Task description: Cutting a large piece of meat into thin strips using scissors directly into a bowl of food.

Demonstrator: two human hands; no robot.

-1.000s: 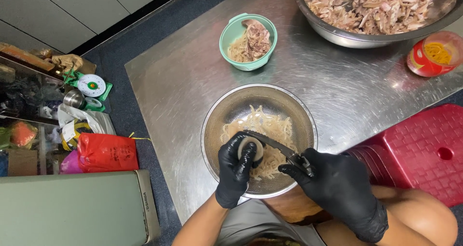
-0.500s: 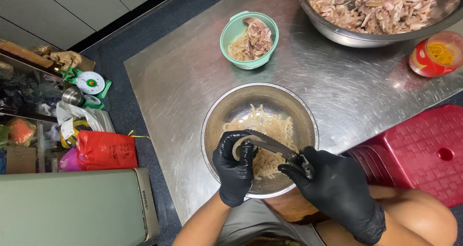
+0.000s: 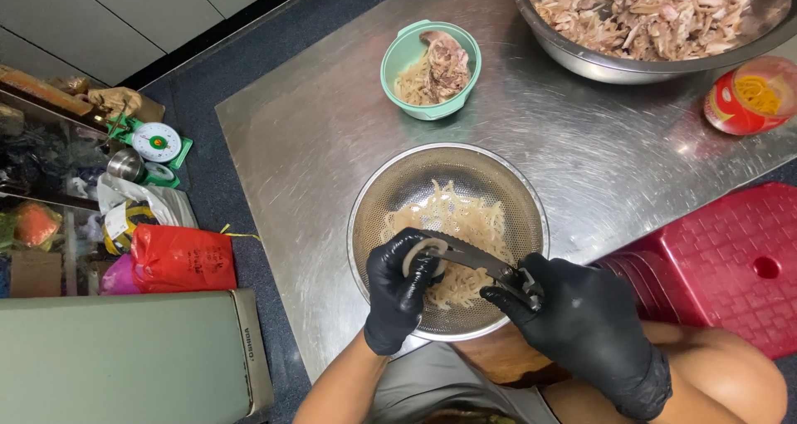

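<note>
The fingers (image 3: 397, 268) of the left hand (image 3: 398, 295) are curled tight around a small pale round piece (image 3: 422, 254). A second ago this piece sat flat and round in the hand. Now the fingers have rolled it a little and it shows less of its face. The cutting looks like it is going on, turn by turn.

The right hand (image 3: 585, 328) is closed around the handle of a knife (image 3: 473, 258). The blade lies across to the left and its tip touches the pale piece. It has hardly moved.

Both hands wear black gloves. They meet over the near side of the metal strainer bowl (image 3: 531, 225), above the pale strips (image 3: 461, 225) lying in it. The left wrist comes straight up from below. The right arm comes in from the lower right, bent, with the back of the hand facing up.

Farther away on the steel table (image 3: 315, 142) stand a small green bowl (image 3: 398, 58), a big metal bowl of meat scraps (image 3: 631, 63) and a red tub (image 3: 735, 112). A red stool (image 3: 722, 258) is at the right.
</note>
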